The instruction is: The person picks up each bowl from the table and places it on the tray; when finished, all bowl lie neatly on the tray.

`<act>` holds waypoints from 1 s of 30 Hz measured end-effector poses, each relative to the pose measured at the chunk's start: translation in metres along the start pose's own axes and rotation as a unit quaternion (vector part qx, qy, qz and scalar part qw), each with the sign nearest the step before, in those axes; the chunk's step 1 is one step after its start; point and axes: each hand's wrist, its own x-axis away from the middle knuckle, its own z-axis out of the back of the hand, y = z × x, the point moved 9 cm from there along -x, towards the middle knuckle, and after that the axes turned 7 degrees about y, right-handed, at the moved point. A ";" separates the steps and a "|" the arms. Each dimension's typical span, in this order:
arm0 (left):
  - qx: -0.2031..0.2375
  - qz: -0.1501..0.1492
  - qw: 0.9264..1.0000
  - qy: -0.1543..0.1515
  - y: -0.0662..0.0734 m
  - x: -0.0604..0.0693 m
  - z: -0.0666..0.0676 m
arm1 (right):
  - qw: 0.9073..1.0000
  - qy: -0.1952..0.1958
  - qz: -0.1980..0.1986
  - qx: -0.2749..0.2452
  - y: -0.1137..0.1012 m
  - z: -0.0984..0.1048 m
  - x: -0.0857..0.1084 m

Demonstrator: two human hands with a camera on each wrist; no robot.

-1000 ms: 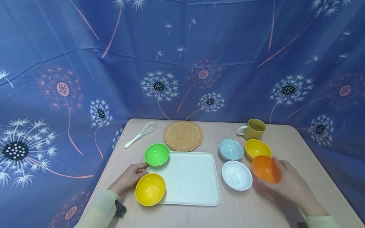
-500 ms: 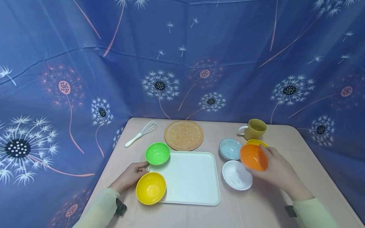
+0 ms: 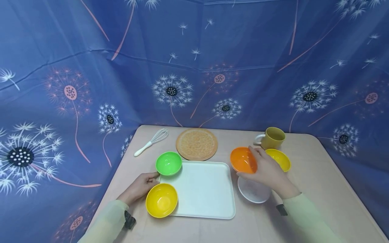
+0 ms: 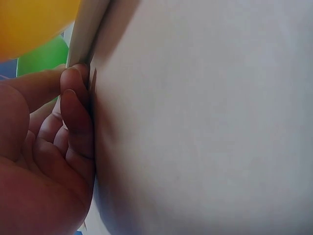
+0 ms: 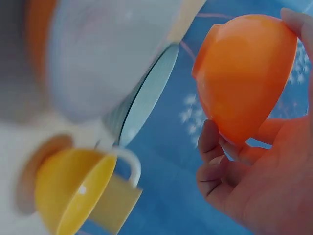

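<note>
My right hand (image 3: 269,169) grips the orange bowl (image 3: 242,160) by its rim, lifted over the spot where the light blue bowl (image 5: 152,93) stands; that one is hidden in the head view. Below the right hand, the white bowl (image 3: 253,194) is partly covered. My left hand (image 3: 140,187) pinches the left edge of the white tray (image 3: 203,192), between the green bowl (image 3: 169,163) and a yellow bowl (image 3: 161,200), which both overlap the tray's left side. In the left wrist view, the left fingers (image 4: 76,110) are curled against the tray edge.
A second yellow bowl (image 3: 279,159) stands right of the right hand, with a mustard mug (image 3: 274,137) behind it. Behind the tray lies a round pizza-like disc (image 3: 197,144). The white whisk (image 3: 151,142) rests at the table's back left.
My right hand has carried the orange bowl leftward, from in front of the right yellow bowl to over the light blue bowl. The left hand keeps its place at the tray.
</note>
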 end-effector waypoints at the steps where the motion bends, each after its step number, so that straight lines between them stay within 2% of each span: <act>1: 0.002 -0.001 1.000 0.000 0.000 0.000 0.000 | 1.000 -0.001 0.004 -0.002 -0.005 -0.004 -0.003; 8: 0.002 0.004 1.000 0.007 -0.003 -0.001 0.000 | 0.999 -0.015 0.038 -0.007 -0.045 -0.037 -0.020; 14: -0.006 0.006 1.000 0.019 -0.004 -0.002 0.000 | 0.997 -0.009 0.077 -0.016 -0.071 -0.064 -0.032; 22: -0.011 0.011 1.000 0.021 -0.005 -0.002 0.001 | 0.997 -0.045 0.058 -0.037 -0.094 -0.100 -0.041; 30: -0.006 0.004 1.000 0.011 -0.005 -0.004 -0.001 | 0.996 -0.047 0.076 -0.026 -0.111 -0.125 -0.049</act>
